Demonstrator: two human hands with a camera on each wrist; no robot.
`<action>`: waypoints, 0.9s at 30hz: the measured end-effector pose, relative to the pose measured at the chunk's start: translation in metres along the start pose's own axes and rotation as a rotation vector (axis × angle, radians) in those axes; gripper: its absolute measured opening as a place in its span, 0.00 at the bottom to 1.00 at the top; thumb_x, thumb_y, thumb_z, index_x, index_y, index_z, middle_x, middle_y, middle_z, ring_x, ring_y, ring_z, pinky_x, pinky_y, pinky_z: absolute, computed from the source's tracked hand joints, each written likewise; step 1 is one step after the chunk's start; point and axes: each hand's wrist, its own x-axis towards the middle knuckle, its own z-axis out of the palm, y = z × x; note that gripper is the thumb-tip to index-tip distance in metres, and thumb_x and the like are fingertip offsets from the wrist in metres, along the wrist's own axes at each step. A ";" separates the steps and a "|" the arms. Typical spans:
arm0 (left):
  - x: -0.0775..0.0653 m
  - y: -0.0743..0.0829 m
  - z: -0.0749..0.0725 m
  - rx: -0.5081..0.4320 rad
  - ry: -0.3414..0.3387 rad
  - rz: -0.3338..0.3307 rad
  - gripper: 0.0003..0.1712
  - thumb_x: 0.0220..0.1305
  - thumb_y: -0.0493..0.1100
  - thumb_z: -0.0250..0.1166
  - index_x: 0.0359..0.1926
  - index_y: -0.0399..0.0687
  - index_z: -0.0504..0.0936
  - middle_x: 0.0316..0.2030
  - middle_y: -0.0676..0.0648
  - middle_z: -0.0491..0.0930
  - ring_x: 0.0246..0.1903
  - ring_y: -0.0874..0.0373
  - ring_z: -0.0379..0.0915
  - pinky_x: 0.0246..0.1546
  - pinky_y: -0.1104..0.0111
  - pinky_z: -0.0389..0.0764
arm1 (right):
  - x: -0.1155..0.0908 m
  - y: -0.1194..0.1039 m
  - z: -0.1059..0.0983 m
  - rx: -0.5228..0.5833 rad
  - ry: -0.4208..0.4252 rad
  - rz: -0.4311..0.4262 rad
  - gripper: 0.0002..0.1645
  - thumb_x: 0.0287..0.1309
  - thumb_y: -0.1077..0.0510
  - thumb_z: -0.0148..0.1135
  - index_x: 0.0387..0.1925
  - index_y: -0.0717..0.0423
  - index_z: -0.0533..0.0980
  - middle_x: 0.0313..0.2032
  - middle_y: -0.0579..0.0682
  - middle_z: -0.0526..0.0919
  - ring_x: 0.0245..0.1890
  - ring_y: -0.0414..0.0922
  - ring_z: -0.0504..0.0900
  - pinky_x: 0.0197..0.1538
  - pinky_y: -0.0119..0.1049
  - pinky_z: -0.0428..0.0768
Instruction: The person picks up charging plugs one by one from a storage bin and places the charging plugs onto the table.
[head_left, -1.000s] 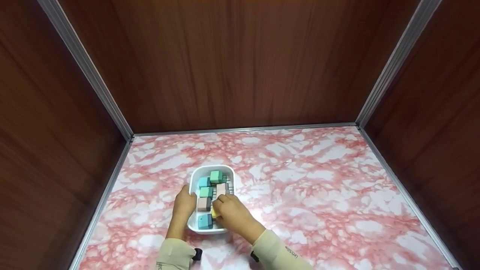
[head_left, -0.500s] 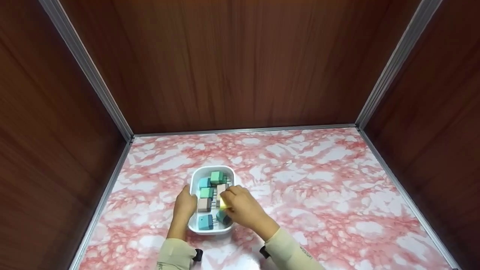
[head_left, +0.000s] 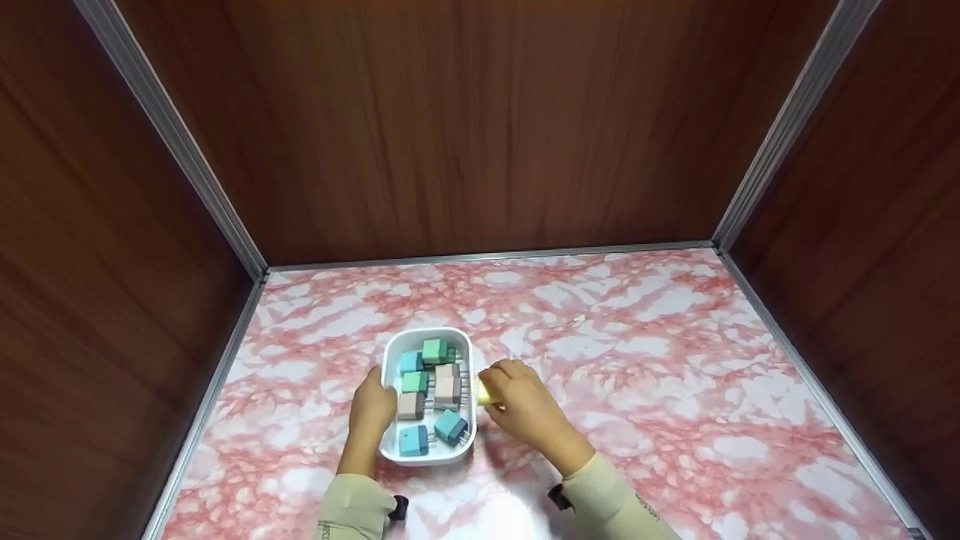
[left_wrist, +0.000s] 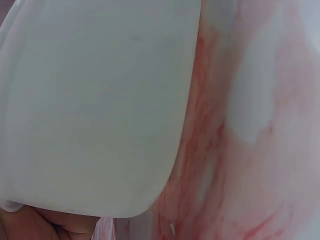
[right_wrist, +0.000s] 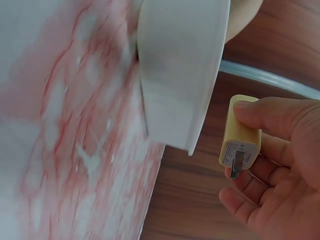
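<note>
A white oval-ended plastic tub [head_left: 390, 454] holds several plug-in chargers with metal prongs. Among them are a green charger [head_left: 434, 350], a beige charger [head_left: 410, 406], a teal charger [head_left: 450, 425] and a blue charger [head_left: 412, 440]. My left hand [head_left: 372, 405] grips the tub's left side, its thumb at the rim; the tub's outer wall [left_wrist: 100, 110] fills much of the left wrist view. Just outside the right rim, my right hand [head_left: 529, 409] pinches a yellow charger [right_wrist: 241, 131] between thumb and fingers, its prongs showing in the right wrist view.
The tub is over a red-and-white marbled tabletop [head_left: 637, 360]. Dark wood-grain panels [head_left: 480, 135] enclose the back and both sides, with metal edging [head_left: 487, 259] along the table's far edge.
My right hand has lifted the yellow charger out of the tub and carried it right, past the rim. The teal charger beneath is now uncovered. My left hand stays on the tub.
</note>
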 end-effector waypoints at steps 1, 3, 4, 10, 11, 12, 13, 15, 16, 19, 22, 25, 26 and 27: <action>0.000 0.000 0.000 0.000 0.002 0.002 0.29 0.70 0.35 0.51 0.70 0.31 0.67 0.62 0.28 0.75 0.63 0.31 0.72 0.64 0.42 0.70 | 0.001 0.003 -0.001 -0.006 0.002 0.006 0.26 0.44 0.60 0.79 0.48 0.54 0.81 0.44 0.48 0.82 0.43 0.48 0.79 0.52 0.46 0.78; 0.000 -0.001 0.000 -0.004 0.006 0.003 0.29 0.70 0.35 0.51 0.70 0.32 0.68 0.61 0.28 0.76 0.62 0.31 0.73 0.64 0.43 0.71 | 0.003 0.009 -0.001 -0.020 0.007 0.016 0.25 0.44 0.60 0.78 0.48 0.54 0.81 0.43 0.48 0.82 0.42 0.49 0.79 0.51 0.46 0.78; 0.000 -0.001 0.000 -0.005 0.008 0.006 0.29 0.69 0.35 0.51 0.70 0.31 0.68 0.61 0.28 0.76 0.62 0.32 0.73 0.64 0.43 0.71 | 0.004 0.012 -0.001 -0.028 0.011 0.018 0.24 0.45 0.60 0.78 0.47 0.53 0.80 0.43 0.48 0.82 0.42 0.49 0.79 0.51 0.46 0.78; -0.001 -0.001 0.001 -0.016 0.015 0.016 0.29 0.69 0.35 0.51 0.69 0.30 0.68 0.61 0.28 0.76 0.63 0.32 0.73 0.65 0.43 0.70 | 0.012 0.028 0.004 -0.065 0.012 0.036 0.23 0.43 0.62 0.77 0.44 0.53 0.80 0.41 0.49 0.81 0.40 0.50 0.78 0.49 0.47 0.78; -0.001 -0.001 0.000 -0.013 0.015 0.020 0.29 0.69 0.35 0.51 0.69 0.29 0.68 0.61 0.27 0.76 0.62 0.31 0.72 0.64 0.43 0.70 | 0.014 0.031 0.005 -0.067 0.006 0.040 0.23 0.43 0.62 0.78 0.44 0.53 0.80 0.41 0.49 0.81 0.40 0.50 0.78 0.49 0.48 0.78; 0.000 -0.001 0.000 -0.014 0.017 0.019 0.29 0.69 0.35 0.51 0.69 0.29 0.69 0.61 0.27 0.76 0.62 0.31 0.73 0.64 0.43 0.71 | 0.016 0.032 0.007 -0.069 0.000 0.046 0.24 0.43 0.62 0.78 0.44 0.54 0.80 0.41 0.49 0.81 0.41 0.50 0.77 0.50 0.48 0.78; 0.000 -0.001 0.000 -0.014 0.018 0.018 0.28 0.69 0.35 0.51 0.69 0.29 0.69 0.61 0.27 0.76 0.62 0.31 0.73 0.64 0.43 0.71 | 0.017 0.034 0.009 -0.071 -0.007 0.051 0.24 0.42 0.62 0.78 0.45 0.53 0.80 0.41 0.49 0.81 0.41 0.50 0.77 0.50 0.48 0.78; 0.000 -0.002 0.000 -0.016 0.019 0.016 0.28 0.69 0.35 0.51 0.68 0.30 0.69 0.60 0.28 0.77 0.61 0.31 0.73 0.63 0.42 0.71 | 0.022 0.038 0.013 -0.078 -0.023 0.063 0.24 0.42 0.63 0.78 0.45 0.54 0.80 0.42 0.49 0.81 0.42 0.50 0.78 0.52 0.48 0.78; 0.000 -0.002 0.000 -0.017 0.019 0.014 0.28 0.69 0.35 0.51 0.69 0.30 0.69 0.61 0.28 0.77 0.62 0.31 0.73 0.63 0.42 0.71 | 0.024 0.040 0.016 -0.085 -0.031 0.068 0.24 0.42 0.63 0.78 0.45 0.54 0.80 0.42 0.50 0.81 0.43 0.51 0.78 0.53 0.49 0.78; 0.000 -0.002 0.000 -0.026 0.011 -0.002 0.29 0.70 0.36 0.50 0.70 0.32 0.68 0.63 0.29 0.75 0.63 0.32 0.72 0.65 0.43 0.70 | 0.030 0.044 0.024 -0.111 -0.060 0.079 0.25 0.42 0.63 0.78 0.45 0.55 0.80 0.43 0.50 0.82 0.44 0.51 0.78 0.55 0.49 0.78; 0.000 -0.002 0.001 -0.037 0.009 -0.004 0.29 0.70 0.36 0.50 0.70 0.33 0.69 0.62 0.30 0.76 0.63 0.33 0.73 0.64 0.42 0.70 | 0.036 0.048 0.032 -0.142 -0.093 0.073 0.24 0.42 0.62 0.78 0.45 0.54 0.80 0.43 0.50 0.81 0.44 0.52 0.79 0.54 0.49 0.78; 0.000 -0.002 0.001 -0.040 0.015 0.003 0.27 0.69 0.35 0.50 0.68 0.33 0.70 0.60 0.29 0.78 0.61 0.32 0.74 0.63 0.42 0.71 | 0.041 0.051 0.040 -0.160 -0.119 0.072 0.21 0.44 0.61 0.78 0.42 0.53 0.80 0.41 0.50 0.80 0.43 0.52 0.78 0.51 0.50 0.77; 0.000 -0.002 0.002 -0.040 0.017 0.004 0.27 0.69 0.35 0.50 0.68 0.32 0.71 0.60 0.29 0.78 0.60 0.32 0.74 0.63 0.42 0.71 | 0.043 0.052 0.043 -0.164 -0.126 0.076 0.20 0.44 0.61 0.77 0.42 0.53 0.80 0.41 0.50 0.79 0.43 0.52 0.78 0.50 0.50 0.77; 0.000 -0.002 0.002 -0.038 0.016 0.003 0.27 0.69 0.35 0.50 0.68 0.32 0.70 0.60 0.29 0.78 0.61 0.32 0.74 0.63 0.42 0.71 | 0.045 0.053 0.045 -0.167 -0.130 0.081 0.19 0.46 0.60 0.77 0.41 0.53 0.79 0.41 0.50 0.79 0.43 0.52 0.78 0.50 0.50 0.77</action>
